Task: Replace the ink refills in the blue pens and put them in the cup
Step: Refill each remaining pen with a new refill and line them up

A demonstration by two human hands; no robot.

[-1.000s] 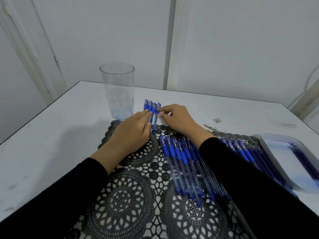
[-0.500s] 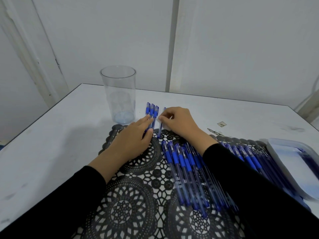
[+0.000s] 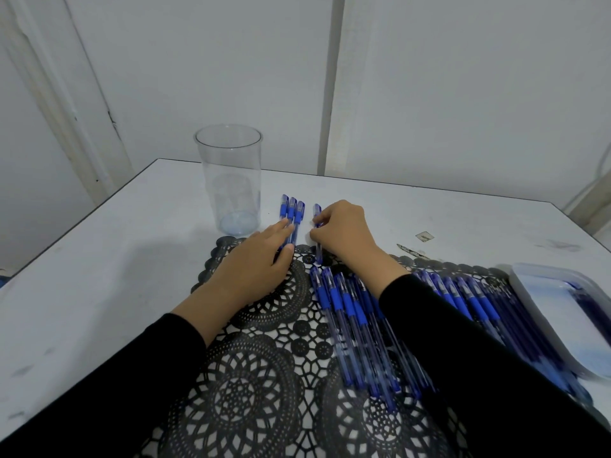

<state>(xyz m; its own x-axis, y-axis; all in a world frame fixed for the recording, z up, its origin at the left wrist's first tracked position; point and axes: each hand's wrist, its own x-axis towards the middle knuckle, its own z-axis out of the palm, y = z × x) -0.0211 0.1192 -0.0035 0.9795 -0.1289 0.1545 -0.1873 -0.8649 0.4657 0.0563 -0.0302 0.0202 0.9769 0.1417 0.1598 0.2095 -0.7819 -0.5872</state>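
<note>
Just at mat (image 3: pixel 271 325) edge: left hand (image 3: pixel 254 262) flat on three pens (image 3: pixel 291 211), fourth pen (image 3: pixel 317 213) pinched in right hand (image 3: pixel 344 233)

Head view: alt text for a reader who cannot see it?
The right hand pinches one blue pen, set apart from three pens that the left hand rests on, near an empty clear cup. A row of blue pens lies on a black lace mat.

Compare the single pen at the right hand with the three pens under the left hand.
The single pen lies alone; the three pens lie side by side. The right hand pinches the single pen; the left hand rests flat on the three pens. All are blue, caps pointing away from the person.
</note>
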